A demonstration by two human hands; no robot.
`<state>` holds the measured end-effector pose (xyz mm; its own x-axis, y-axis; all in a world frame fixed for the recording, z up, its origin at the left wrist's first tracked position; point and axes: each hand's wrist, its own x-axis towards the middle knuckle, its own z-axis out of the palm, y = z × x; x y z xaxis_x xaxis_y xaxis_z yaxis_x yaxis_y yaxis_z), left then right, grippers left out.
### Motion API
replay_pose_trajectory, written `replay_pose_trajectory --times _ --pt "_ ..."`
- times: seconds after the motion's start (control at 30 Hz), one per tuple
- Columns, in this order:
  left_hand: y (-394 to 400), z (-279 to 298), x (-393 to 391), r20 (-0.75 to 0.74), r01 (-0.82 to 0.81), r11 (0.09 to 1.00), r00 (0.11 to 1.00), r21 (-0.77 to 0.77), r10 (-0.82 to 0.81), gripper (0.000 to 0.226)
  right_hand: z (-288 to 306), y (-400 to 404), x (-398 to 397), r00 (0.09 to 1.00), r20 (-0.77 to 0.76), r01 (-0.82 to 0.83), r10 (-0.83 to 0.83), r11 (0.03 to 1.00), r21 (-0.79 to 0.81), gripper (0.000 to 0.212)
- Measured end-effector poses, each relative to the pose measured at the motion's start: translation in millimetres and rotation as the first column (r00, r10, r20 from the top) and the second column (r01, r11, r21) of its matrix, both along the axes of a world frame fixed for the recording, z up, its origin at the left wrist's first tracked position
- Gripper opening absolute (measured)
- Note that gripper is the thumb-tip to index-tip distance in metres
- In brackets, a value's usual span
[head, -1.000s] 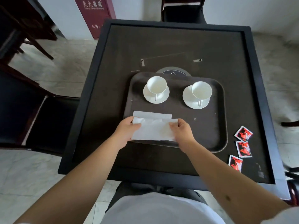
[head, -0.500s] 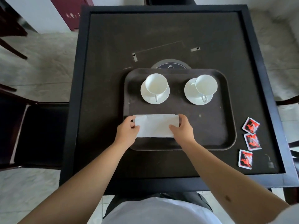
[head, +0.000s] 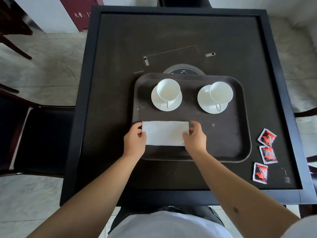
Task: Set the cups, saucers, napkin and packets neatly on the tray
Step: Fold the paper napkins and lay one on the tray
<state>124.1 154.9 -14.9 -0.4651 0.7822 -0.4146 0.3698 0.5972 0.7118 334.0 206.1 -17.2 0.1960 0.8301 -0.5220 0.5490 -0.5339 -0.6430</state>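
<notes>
Both hands' grip, left hand [head: 135,143] and right hand [head: 195,140], pinches the napkin [head: 164,133] at tray [head: 240,152] centre-left; cups sit placed, three packets [head: 266,154] remain on bench [head: 111,83] lower right.

White napkin [head: 165,133], red-and-black packets [head: 266,152], brown tray [head: 228,134]

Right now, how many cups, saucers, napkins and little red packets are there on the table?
Cups: 2
Saucers: 2
Napkins: 1
Red packets: 3
Total: 8
</notes>
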Motion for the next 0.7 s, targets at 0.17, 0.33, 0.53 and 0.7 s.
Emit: replay_pose_trajectory --times 0.17,0.33,0.53,0.7 --pt "-3.7 6.1 3.2 -0.008 0.015 1.000 1.000 0.020 -0.015 0.045 6.0 2.8 0.1 0.984 0.072 -0.160 0.161 0.987 -0.011 0.056" --pt "-15.6 8.0 8.3 -0.109 0.141 0.987 0.985 0.083 -0.132 0.044 8.7 1.6 5.7 0.968 0.121 -0.218 0.219 0.976 -0.019 0.050" --pt "-28.4 5.9 8.5 -0.180 0.270 0.962 0.949 0.045 -0.258 0.049 11.0 -6.4 9.5 0.971 0.106 -0.213 0.214 0.977 -0.019 0.050" --pt "-29.4 9.4 13.6 -0.251 0.356 0.934 0.906 0.018 -0.340 0.051 10.5 -9.0 9.8 0.977 0.089 -0.197 0.195 0.980 0.010 0.052"
